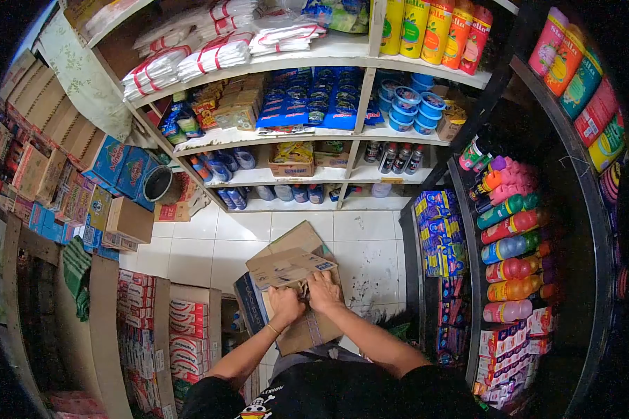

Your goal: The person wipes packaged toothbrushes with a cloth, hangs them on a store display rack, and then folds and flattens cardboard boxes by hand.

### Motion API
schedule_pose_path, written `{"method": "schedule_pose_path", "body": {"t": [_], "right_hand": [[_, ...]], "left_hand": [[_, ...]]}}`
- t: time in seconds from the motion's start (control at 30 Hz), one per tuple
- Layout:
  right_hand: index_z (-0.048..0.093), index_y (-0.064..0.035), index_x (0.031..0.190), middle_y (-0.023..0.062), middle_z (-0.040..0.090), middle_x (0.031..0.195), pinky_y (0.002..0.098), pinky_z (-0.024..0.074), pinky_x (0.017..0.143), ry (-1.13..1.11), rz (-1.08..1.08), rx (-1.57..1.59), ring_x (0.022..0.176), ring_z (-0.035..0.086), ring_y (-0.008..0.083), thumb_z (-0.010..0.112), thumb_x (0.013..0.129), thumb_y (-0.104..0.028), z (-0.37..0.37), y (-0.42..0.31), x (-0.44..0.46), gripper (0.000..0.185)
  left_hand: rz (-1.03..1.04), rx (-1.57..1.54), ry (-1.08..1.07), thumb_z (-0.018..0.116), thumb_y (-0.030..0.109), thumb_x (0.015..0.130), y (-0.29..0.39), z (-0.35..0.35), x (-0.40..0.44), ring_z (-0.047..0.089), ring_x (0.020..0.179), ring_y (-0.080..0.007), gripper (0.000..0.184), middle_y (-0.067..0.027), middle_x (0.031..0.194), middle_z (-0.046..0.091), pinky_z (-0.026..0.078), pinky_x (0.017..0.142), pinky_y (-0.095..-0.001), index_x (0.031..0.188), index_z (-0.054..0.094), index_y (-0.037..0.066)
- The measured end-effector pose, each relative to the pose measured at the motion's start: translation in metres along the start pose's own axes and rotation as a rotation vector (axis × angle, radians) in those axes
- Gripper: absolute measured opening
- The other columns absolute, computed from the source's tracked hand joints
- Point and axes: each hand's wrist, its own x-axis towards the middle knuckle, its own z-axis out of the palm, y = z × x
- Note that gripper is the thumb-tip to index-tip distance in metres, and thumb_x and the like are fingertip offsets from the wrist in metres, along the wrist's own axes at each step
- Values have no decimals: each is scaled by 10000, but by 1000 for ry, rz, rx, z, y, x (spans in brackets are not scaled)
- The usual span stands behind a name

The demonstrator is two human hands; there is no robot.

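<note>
A brown cardboard box with raised flaps is right in front of my body, over the white tiled floor. My left hand grips the box's near upper part, its fingers curled at a flap edge. Close beside it on the right, my right hand has its fingers bent over the same edge. A small brownish piece shows between the two hands, too small to make out. One flap stands beyond my fingers, and a dark blue printed panel shows on the left side.
White shelves with packets, tubs and bottles stand ahead. A dark-framed rack of bottles and boxes is at the right. Stacked cartons and a dark bucket are at the left. Boxed toothpaste stands near on the left.
</note>
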Motion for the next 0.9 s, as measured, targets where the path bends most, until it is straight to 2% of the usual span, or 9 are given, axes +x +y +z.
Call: {"method": "schedule_pose_path", "body": {"t": [0.13,0.2,0.23,0.33,0.37,0.43,0.53,0.7,0.9], "right_hand": [[537,-59,1027,105,512,1088,395,445,804,-121,-204,-18,1053,464,278,679,647,-191,-29,10,17,426],[602,-71,943,140,597,942,409,421,802,-245,-321,5,920,560,279,628,717,-280,-35,13,26,308],[645,-93,859,160,621,766,431,393,808,-307,-275,-50,784,603,305,562,769,-340,-66,-3,23,275],[651,-102,810,156,609,677,450,376,823,-164,-261,43,750,603,321,539,786,-359,-95,-30,16,282],[649,-99,802,172,613,706,449,371,846,-182,-237,156,762,602,327,533,789,-366,-105,-39,17,291],[644,-102,826,170,620,735,448,376,850,-228,-229,52,782,603,321,555,773,-367,-96,-44,22,285],[635,-108,884,161,632,801,442,396,842,-306,-235,-73,829,606,307,616,727,-358,-80,-46,34,295],[631,-127,980,159,636,877,397,452,786,-423,-261,-123,910,600,288,718,637,-326,-77,-47,46,406],[631,-148,985,164,632,883,422,453,768,-351,-310,-48,883,596,311,694,660,-315,-69,-52,49,371]], "left_hand": [[95,-90,44,590,203,539,-19,-5,-2,568,634,-289,177,-159,677,612,317,747,-368,653,652,82],[171,-226,90,585,206,544,-36,-15,3,562,638,-305,184,-162,677,607,331,736,-375,653,650,74],[253,-357,124,579,210,548,-45,-23,6,556,642,-321,191,-166,677,602,345,724,-382,653,649,66],[127,-536,-161,557,220,633,-47,-88,20,538,608,-367,197,-165,629,588,393,658,-402,629,641,42],[117,-545,-161,557,220,633,-50,-80,19,538,608,-367,197,-165,629,588,393,658,-402,629,641,42],[246,-310,325,530,194,741,-56,-59,23,501,492,-351,244,-168,561,559,390,561,-404,574,575,23],[114,-122,525,452,251,838,-42,-32,17,469,447,-362,409,-173,506,527,364,576,-433,506,545,31],[12,-121,511,344,272,907,-36,-28,21,459,443,-387,545,-193,460,493,354,609,-451,450,515,31],[-154,-172,502,327,332,912,-45,-26,28,515,502,-379,567,-211,534,544,377,634,-419,533,605,16]]}}
